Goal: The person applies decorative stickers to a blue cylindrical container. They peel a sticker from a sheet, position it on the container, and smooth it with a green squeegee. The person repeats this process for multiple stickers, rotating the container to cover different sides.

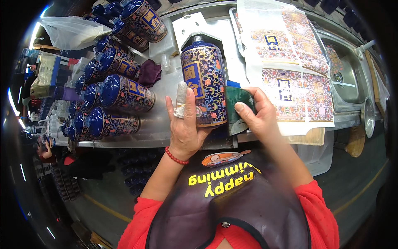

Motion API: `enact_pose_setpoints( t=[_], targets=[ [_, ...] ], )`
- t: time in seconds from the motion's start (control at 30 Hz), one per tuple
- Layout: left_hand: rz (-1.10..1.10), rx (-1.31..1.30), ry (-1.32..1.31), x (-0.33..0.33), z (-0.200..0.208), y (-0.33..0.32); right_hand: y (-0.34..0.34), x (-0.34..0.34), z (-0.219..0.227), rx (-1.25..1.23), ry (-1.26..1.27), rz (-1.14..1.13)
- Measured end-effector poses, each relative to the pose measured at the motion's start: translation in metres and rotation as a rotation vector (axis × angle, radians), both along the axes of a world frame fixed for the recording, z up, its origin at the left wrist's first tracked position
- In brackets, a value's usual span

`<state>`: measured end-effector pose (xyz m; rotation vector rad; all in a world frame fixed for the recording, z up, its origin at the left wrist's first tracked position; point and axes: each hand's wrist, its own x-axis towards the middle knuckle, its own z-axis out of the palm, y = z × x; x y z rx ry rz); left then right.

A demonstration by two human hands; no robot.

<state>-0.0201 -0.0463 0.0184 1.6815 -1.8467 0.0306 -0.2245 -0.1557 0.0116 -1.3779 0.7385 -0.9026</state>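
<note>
One bottle [213,66], dark blue with colourful flowers, lies between the left hand [185,132], outstretched against it, and the right hand [263,117], clamped on one green scraper [235,99]. Left of the left hand are perhaps ten similar bottles [132,94], partly hidden. The first one's long axis points, neck foremost, away from both hands.

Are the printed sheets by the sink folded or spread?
Spread: the printed sheets lie open, pattern up, right of the flat green tool.
</note>
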Motion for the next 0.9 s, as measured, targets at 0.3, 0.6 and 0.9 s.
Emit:
enact_pose_setpoints(
  t=[0.3,0.6,0.9],
  targets=[
    [0.059,0.000,-0.067,0.010,-0.007,0.004,0.007,-0.001,0.053,-1.319,0.370,0.120],
    [0.050,-0.074,-0.169,0.016,0.012,0.003,-0.005,-0.005,0.055,-1.182,0.271,0.253],
    [0.105,0.028,-0.090,0.022,0.005,-0.005,-0.026,0.019,0.071,-1.249,0.238,0.323]
  ],
)
